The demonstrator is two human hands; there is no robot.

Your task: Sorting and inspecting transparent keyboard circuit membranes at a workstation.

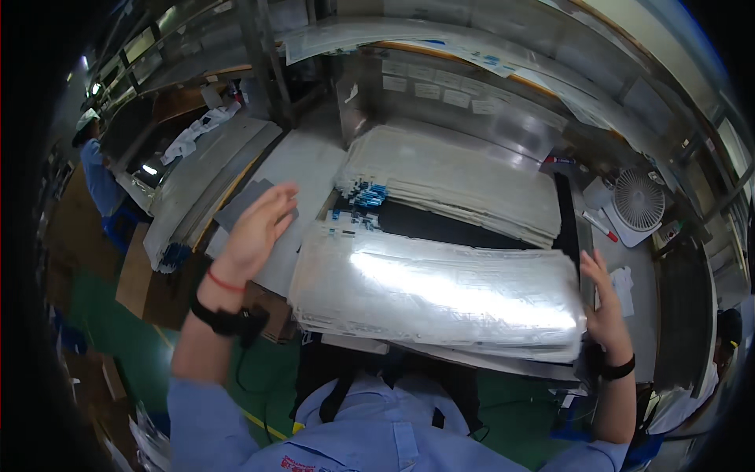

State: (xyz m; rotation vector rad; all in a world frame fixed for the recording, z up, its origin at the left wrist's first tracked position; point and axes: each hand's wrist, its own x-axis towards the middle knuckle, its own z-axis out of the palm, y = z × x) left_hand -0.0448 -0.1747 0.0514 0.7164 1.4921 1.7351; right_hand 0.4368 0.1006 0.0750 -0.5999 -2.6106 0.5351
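A near stack of thin, shiny, translucent sheets (440, 291) lies in front of me, its edges slightly uneven, with small blue-and-dark tabs (351, 220) at its far left corner. My left hand (261, 228) is raised to the left of this stack, apart from it, fingers stretched out and nothing held. At the stack's right end is my right hand (604, 307), fingers extended upward beside the edge; whether it touches the sheets I cannot tell. Behind lies a second stack of similar sheets (464, 169), with bright blue tabs (368, 193) at its left end.
A dark grey flat piece (244, 203) lies behind my left hand. To the right stand a small white fan (635, 200) and a red-and-white marker (602, 226). A shelf with sheets (440, 39) overhangs the back. More stacked sheets (212, 173) and a co-worker (101, 173) are at left.
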